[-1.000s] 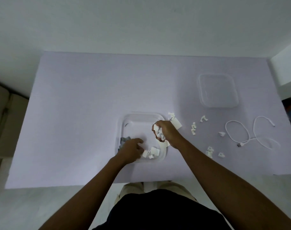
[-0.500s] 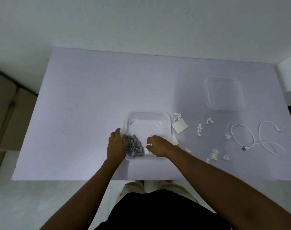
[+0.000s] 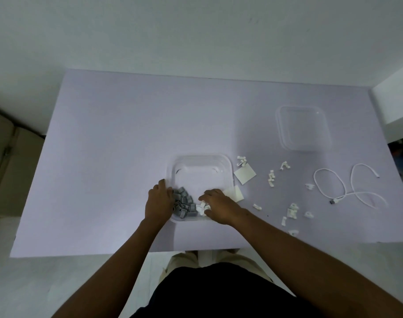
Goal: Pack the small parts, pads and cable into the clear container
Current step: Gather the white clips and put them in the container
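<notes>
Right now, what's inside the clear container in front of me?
A pile of grey parts at the near left of the container, a few white parts beside them. The right hand covers anything beneath it.

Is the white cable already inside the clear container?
No, the white cable lies on the table, right of the clear container.

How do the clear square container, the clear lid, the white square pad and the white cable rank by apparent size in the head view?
1. Clear square container and clear lid: alike, unranked.
2. White cable loops.
3. White square pad.
</notes>
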